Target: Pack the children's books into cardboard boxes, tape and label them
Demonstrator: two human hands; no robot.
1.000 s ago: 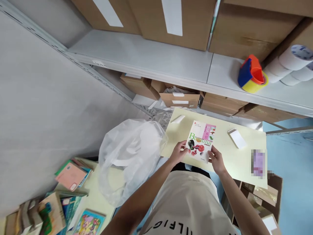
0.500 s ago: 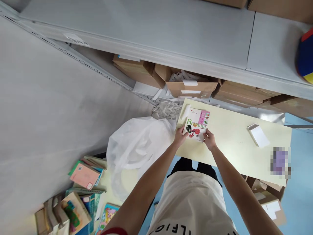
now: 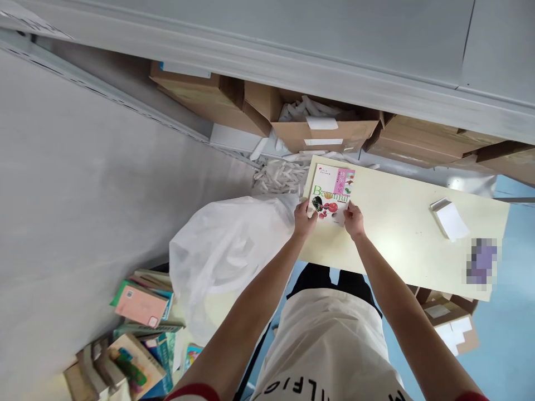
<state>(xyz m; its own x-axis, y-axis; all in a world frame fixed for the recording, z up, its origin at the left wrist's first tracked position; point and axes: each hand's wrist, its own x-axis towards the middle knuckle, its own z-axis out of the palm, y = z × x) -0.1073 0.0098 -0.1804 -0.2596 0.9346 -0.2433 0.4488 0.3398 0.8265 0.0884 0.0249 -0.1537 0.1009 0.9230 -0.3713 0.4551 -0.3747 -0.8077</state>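
A small book (image 3: 331, 192) with a white and pink cover showing fruit and green letters lies on the far left corner of a pale yellow table (image 3: 401, 239). My left hand (image 3: 304, 217) grips its near left corner. My right hand (image 3: 354, 219) pinches its near right corner. Both arms reach forward from my body to the book.
A large white plastic bag (image 3: 228, 250) sits left of the table. Several colourful books (image 3: 140, 334) are piled at lower left. Open cardboard boxes (image 3: 321, 125) stand under a grey shelf (image 3: 292, 44). A small white box (image 3: 451, 220) rests on the table's right side. Another carton (image 3: 449, 328) lies below.
The book has slid away from me toward the table's far left corner, with both hands still on it. The view has tilted down, so the upper shelf and tape rolls have left the frame.
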